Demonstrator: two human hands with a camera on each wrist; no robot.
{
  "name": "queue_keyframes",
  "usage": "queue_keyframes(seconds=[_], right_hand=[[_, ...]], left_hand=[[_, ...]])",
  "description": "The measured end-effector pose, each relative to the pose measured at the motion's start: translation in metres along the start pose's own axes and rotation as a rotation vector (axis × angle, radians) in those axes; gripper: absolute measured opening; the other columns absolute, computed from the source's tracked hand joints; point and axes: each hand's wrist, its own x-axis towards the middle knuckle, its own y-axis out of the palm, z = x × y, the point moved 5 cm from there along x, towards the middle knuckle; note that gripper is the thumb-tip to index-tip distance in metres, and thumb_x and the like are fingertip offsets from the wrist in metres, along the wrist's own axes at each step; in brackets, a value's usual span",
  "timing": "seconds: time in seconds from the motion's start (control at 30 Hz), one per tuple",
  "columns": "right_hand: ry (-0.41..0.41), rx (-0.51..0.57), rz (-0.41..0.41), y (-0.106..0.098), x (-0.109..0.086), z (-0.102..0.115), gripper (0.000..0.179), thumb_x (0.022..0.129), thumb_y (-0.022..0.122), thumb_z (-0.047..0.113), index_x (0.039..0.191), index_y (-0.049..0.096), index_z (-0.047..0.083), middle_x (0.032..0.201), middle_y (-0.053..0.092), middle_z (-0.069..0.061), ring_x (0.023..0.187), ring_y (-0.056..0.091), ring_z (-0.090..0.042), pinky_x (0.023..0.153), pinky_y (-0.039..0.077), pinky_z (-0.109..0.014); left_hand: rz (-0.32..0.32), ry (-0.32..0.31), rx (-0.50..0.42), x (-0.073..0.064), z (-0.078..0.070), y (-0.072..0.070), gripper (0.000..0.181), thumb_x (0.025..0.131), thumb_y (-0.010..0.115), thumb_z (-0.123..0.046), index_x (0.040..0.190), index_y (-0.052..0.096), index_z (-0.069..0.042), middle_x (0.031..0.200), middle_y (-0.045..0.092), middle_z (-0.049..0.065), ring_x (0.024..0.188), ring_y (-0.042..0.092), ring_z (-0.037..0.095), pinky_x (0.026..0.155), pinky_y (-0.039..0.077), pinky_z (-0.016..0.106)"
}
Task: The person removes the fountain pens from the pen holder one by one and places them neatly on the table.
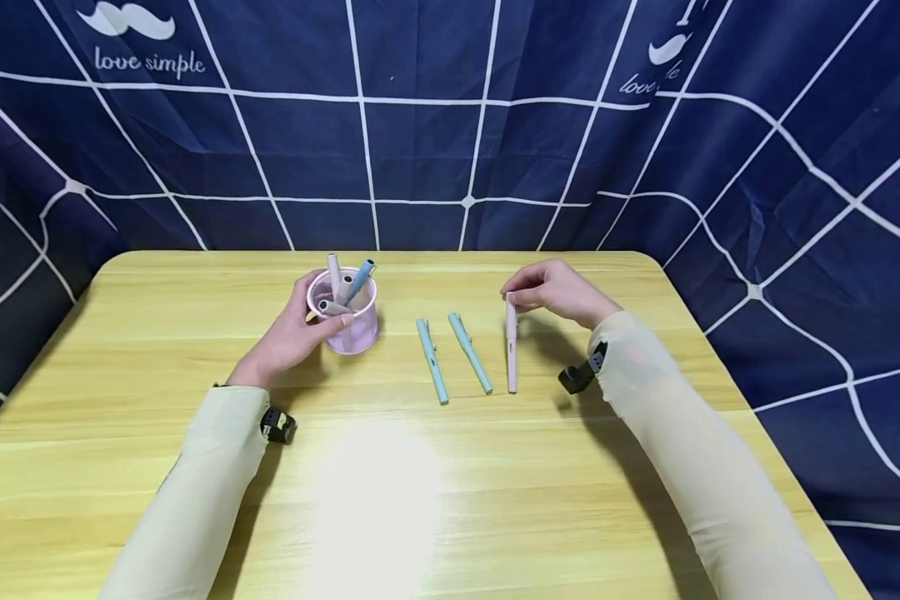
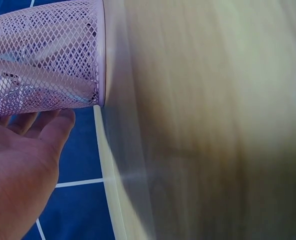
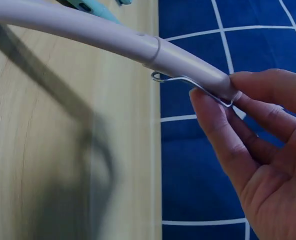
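My left hand grips a pink mesh pen cup at the table's back left, thumb across its front and fingers round the far side. Inside the cup stand several capped pens, pale pink ones and a blue pen. In my right hand, a pale pink pen is pinched by its capped end. The right wrist view shows the metal clip on its cap beside the fingers. Left of it, two light teal pens lie side by side, slightly slanted.
The wooden table has its far edge just behind the cup. A dark blue curtain with white grid lines hangs behind and at the sides. Each wrist wears a small black camera.
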Motion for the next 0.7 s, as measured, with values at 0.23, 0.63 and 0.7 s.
queue_keyframes(seconds=[0.23,0.63,0.7], right_hand=[[0.053,-0.048,0.009,0.013,0.016,-0.004,0.025,0.093,0.062,-0.003,0.113,0.062,-0.017,0.106,0.065,-0.03,0.077,0.067,-0.018,0.088,0.051,-0.049],[0.079,-0.079,-0.014,0.027,0.028,-0.014,0.02,0.09,0.063,-0.006,0.107,0.065,-0.016,0.096,0.069,-0.021,0.072,0.065,-0.015,0.078,0.056,-0.038],[0.08,-0.089,-0.02,0.028,0.028,-0.015,0.019,0.09,0.063,-0.006,0.106,0.065,-0.016,0.094,0.069,-0.02,0.071,0.064,-0.015,0.076,0.056,-0.035]], left_hand=[[-0.006,0.0,0.005,-0.001,-0.002,0.0,0.083,0.093,0.068,-0.022,0.154,0.012,-0.013,0.148,0.034,0.015,0.139,0.029,0.032,0.113,0.02,0.051],[-0.012,-0.003,0.023,-0.004,-0.004,-0.001,0.082,0.093,0.068,-0.022,0.154,0.013,-0.014,0.149,0.034,0.016,0.14,0.027,0.033,0.113,0.018,0.053],[-0.009,-0.005,0.019,-0.004,-0.004,0.0,0.082,0.094,0.068,-0.022,0.154,0.013,-0.014,0.15,0.033,0.015,0.14,0.027,0.032,0.113,0.018,0.052]])
